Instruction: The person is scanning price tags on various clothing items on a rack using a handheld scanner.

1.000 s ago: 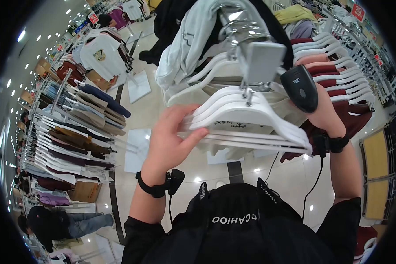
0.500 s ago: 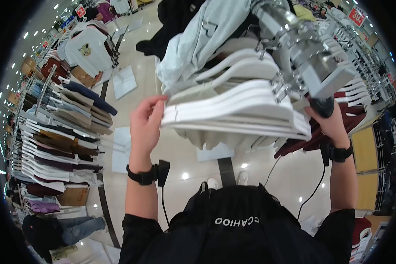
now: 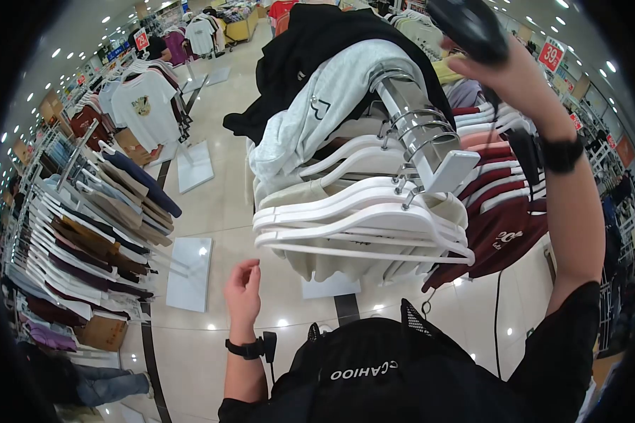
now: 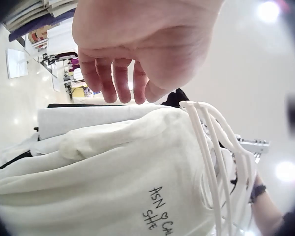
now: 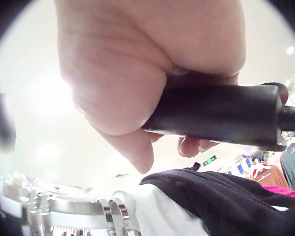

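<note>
My right hand [image 3: 516, 79] grips a black handheld barcode scanner [image 3: 469, 29] high over the rack's right side. In the right wrist view its fingers wrap round the scanner's dark handle [image 5: 221, 115]. Held low and to the left, my left hand [image 3: 243, 297] has nothing in it, its fingers loosely bent. Several white hangers [image 3: 353, 224] hang at the front end of a chrome rail [image 3: 420, 123], just beyond the left hand. Behind them is a cream top [image 4: 118, 177] with small black lettering. A light grey garment [image 3: 310, 106] and a black garment [image 3: 331, 35] lie draped over the rail.
Maroon tops [image 3: 504, 236] on white hangers fill the rack's right side. Another rack of clothes [image 3: 92, 247] stands at the left, near a white base plate [image 3: 189, 273] on the tiled floor. A person in jeans [image 3: 109, 384] is at the lower left.
My left hand has let go of the white hangers and dropped down toward me. My right hand has risen with the scanner, away from the rail's end. The hangers now hang by themselves.
</note>
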Motion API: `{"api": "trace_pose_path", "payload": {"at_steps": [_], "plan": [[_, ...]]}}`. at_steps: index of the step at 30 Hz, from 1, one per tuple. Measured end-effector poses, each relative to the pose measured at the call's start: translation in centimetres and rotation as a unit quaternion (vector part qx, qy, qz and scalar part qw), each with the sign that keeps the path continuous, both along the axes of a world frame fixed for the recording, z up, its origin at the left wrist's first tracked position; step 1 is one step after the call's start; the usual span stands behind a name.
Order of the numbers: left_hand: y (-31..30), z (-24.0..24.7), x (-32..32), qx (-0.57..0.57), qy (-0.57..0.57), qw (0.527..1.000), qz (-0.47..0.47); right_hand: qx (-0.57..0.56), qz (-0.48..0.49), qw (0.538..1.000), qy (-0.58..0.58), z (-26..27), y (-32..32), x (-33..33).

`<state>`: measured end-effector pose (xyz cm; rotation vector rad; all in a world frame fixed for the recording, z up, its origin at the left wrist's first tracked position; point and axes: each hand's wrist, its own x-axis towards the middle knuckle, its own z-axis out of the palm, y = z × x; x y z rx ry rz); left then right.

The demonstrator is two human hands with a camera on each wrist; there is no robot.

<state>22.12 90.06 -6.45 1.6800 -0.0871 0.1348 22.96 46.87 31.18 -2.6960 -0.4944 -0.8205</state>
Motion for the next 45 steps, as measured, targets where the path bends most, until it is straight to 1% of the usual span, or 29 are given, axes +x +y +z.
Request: {"api": "trace_pose_path", "payload": {"at_steps": [1,2,3,4,7,9,10,12,14,16,17,18,20,21,22,24,25,26,28,29,30,32,33,34,36,39,42,44,45], "plan": [[0.2,-0.8,-0.7,0.002,0.017,1.0,0.005,-0.024,0.014,0.999,0.018,1.5,1.8,1.4],[0.4,-1.5,-1.5,0.004,0.035,0.999,0.012,-0.106,0.029,0.994,-0.004,2.5,1.9,3.6],[0.5,-2.1,-2.2,0.011,0.044,0.999,0.02,-0.053,-0.013,0.998,0.044,4.2,7.1,1.9],[0.7,-2.7,-2.9,0.009,0.043,0.999,0.025,-0.053,0.057,0.996,0.035,4.4,6.9,4.5],[1.3,-4.8,-4.8,0.025,0.068,0.996,0.045,-0.115,0.119,0.986,0.005,5.3,10.2,6.8],[1.5,-6.0,-6.2,0.019,0.087,0.994,0.061,-0.197,0.1,0.967,0.126,5.7,12.1,7.2],[1.7,-6.4,-7.0,0.016,0.107,0.992,0.069,-0.199,0.107,0.966,0.126,5.7,12.7,7.4],[2.1,-7.4,-8.3,0.016,0.109,0.99,0.082,-0.243,0.04,0.962,0.119,5.5,13.7,7.7],[2.5,-7.8,-9.4,0.029,0.134,0.986,0.092,-0.228,0.074,0.968,0.075,4.6,12.3,10.0],[2.9,-8.4,-10.0,0.029,0.135,0.985,0.103,-0.19,0.116,0.975,-0.02,4.5,12.2,10.1],[3.1,-8.6,-10.1,0.029,0.135,0.984,0.109,-0.174,0.094,0.979,-0.044,4.5,12.2,8.5],[3.2,-8.6,-10.2,0.03,0.135,0.984,0.11,-0.173,0.095,0.979,-0.045,5.1,12.0,8.5],[3.3,-8.4,-10.1,0.034,0.133,0.984,0.114,-0.063,0.055,0.996,0.012,6.2,10.7,8.9],[3.3,-8.4,-10.0,0.037,0.132,0.984,0.112,-0.055,0.049,0.996,-0.041,6.1,9.8,9.6],[3.2,-8.4,-9.8,0.037,0.135,0.984,0.107,-0.053,0.045,0.997,-0.043,6.1,8.8,10.1],[3.0,-8.3,-9.2,0.042,0.136,0.985,0.098,0.08,0.149,0.974,-0.15,6.2,6.8,10.6],[2.6,-8.3,-8.8,0.04,0.131,0.987,0.089,0.09,0.099,0.983,-0.128,6.8,6.6,8.9],[2.2,-8.3,-8.5,0.039,0.127,0.988,0.08,0.096,0.048,0.981,-0.163,7.3,6.0,8.6],[1.5,-8.8,-7.9,0.044,0.125,0.99,0.054,0.221,0.122,0.957,-0.141,7.8,3.5,8.4],[1.1,-8.9,-7.5,0.045,0.124,0.991,0.034,0.253,0.149,0.93,-0.221,7.2,3.3,7.6],[0.7,-8.9,-7.2,0.051,0.121,0.991,0.024,0.3,0.146,0.922,-0.197,8.1,1.3,7.4],[-0.3,-8.7,-6.7,0.07,0.137,0.988,-0.026,0.347,0.163,0.891,-0.243,8.4,-0.4,5.4],[-1.0,-8.4,-6.5,0.072,0.142,0.987,-0.038,0.364,0.172,0.887,-0.228,8.5,-1.4,3.8],[-1.3,-8.5,-6.0,0.077,0.139,0.986,-0.047,0.329,0.104,0.896,-0.279,8.9,-4.0,3.1],[-2.0,-8.7,-5.1,0.102,0.153,0.977,-0.105,0.342,0.183,0.871,-0.301,7.5,-4.9,-0.5],[-3.9,-6.8,-4.2,0.157,0.146,0.962,-0.171,0.319,0.191,0.871,-0.321,4.8,-8.9,-5.7],[-5.5,-5.7,-3.1,0.176,0.137,0.94,-0.257,0.505,-0.007,0.788,-0.352,1.2,-16.4,-11.9],[-7.0,-3.7,-2.5,0.197,0.126,0.922,-0.308,0.485,0.101,0.832,-0.25,-2.9,-18.4,-15.9],[-7.8,-2.4,-2.3,0.213,0.113,0.906,-0.347,0.5,0.115,0.832,-0.21,-5.2,-18.0,-18.0]]}}
